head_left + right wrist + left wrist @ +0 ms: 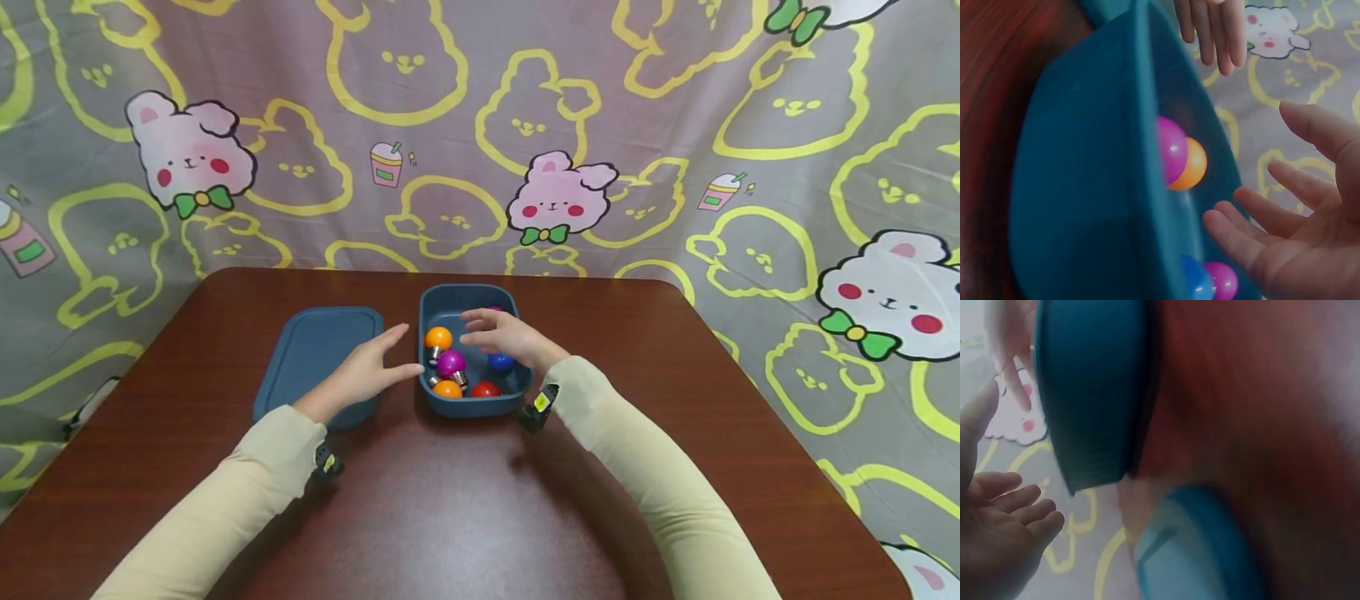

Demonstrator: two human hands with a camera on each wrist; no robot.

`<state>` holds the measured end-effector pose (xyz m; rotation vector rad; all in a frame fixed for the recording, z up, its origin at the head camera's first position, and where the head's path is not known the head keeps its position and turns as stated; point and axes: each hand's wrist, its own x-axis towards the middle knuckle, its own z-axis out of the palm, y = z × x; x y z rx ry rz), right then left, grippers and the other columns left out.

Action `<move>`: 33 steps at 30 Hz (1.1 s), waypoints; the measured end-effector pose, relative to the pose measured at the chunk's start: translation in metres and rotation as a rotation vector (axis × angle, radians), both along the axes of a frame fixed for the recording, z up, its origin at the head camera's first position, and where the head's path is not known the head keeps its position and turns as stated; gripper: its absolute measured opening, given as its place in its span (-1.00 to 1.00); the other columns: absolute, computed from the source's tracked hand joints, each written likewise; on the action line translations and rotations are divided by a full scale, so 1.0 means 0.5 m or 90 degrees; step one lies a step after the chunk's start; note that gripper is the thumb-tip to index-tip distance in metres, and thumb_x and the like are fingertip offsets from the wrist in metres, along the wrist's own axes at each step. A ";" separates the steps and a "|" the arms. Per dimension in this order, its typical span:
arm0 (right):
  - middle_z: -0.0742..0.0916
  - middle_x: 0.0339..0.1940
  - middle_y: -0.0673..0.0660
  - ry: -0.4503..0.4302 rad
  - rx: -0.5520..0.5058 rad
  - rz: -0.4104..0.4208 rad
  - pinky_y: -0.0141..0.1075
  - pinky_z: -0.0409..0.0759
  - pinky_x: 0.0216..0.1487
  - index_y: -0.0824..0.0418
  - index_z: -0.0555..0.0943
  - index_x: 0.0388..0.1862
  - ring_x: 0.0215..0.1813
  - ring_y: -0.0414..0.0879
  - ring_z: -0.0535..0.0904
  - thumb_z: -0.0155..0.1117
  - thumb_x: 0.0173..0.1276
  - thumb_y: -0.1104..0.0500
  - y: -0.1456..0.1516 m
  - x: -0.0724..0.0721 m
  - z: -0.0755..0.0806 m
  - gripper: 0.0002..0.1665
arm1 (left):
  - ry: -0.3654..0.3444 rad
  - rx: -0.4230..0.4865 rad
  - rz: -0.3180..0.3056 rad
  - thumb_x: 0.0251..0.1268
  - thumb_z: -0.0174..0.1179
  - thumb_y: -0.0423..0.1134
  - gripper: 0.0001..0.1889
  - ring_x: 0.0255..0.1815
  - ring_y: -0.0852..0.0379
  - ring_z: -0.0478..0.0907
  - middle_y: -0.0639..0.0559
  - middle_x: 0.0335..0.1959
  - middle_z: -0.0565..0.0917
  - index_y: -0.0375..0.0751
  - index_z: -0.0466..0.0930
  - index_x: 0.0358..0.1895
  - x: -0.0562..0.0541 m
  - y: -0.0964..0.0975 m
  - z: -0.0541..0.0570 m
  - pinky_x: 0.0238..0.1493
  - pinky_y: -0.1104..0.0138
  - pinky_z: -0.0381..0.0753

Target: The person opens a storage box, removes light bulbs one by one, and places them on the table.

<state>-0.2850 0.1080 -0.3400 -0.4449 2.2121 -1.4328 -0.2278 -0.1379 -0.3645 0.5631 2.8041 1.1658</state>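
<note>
A blue-grey plastic box (480, 407) stands on the table and holds several small bulbs with coloured globes and metal screw bases. Among them are an orange bulb (438, 337), a purple bulb (452, 363), a blue bulb (501, 362) and a red bulb (486, 389). My right hand (513, 337) hovers over the box's right side, fingers spread and holding nothing. On the other side, my left hand (367, 367) reaches out between the box and a flat blue-grey lid (318, 350), its thumb and fingers apart. In the right wrist view, the box wall (1085, 162) hides part of the contents.
The brown wooden table (450, 500) spreads around the box, its far edge close behind. A patterned cloth (450, 125) with cartoon rabbits hangs behind and at the sides. The lid lies left of the box, partly under my left hand in the head view.
</note>
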 end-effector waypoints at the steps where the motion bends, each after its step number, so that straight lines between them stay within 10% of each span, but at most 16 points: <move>1: 0.39 0.29 0.27 -0.005 0.001 0.007 -0.05 0.33 0.18 0.13 0.36 0.29 0.20 0.05 0.37 0.23 0.29 0.14 0.000 0.000 -0.004 -0.42 | -0.008 0.001 -0.006 0.18 0.23 -0.01 -0.14 0.36 -0.20 0.06 -0.25 0.40 0.09 -0.36 0.01 0.41 0.002 0.004 -0.005 0.24 -0.05 0.11; 13: 0.46 0.21 0.23 -0.041 0.031 0.046 -0.12 0.41 0.11 0.27 0.36 0.28 0.13 0.05 0.45 0.24 0.28 0.20 -0.028 0.005 -0.051 -0.41 | -0.024 0.005 -0.032 0.16 0.23 0.03 -0.11 0.37 -0.16 0.06 -0.17 0.44 0.00 -0.31 -0.02 0.43 0.012 0.030 -0.042 0.24 -0.07 0.09; 33: 0.62 -0.09 0.18 0.014 0.099 -0.005 -0.22 0.57 -0.13 0.25 0.56 -0.04 -0.17 -0.01 0.56 0.28 0.24 0.26 -0.060 -0.001 -0.066 -0.71 | -0.009 -0.008 -0.043 0.14 0.24 0.06 -0.11 0.36 -0.18 0.08 -0.17 0.44 -0.01 -0.35 0.02 0.40 0.009 0.033 -0.045 0.23 -0.08 0.11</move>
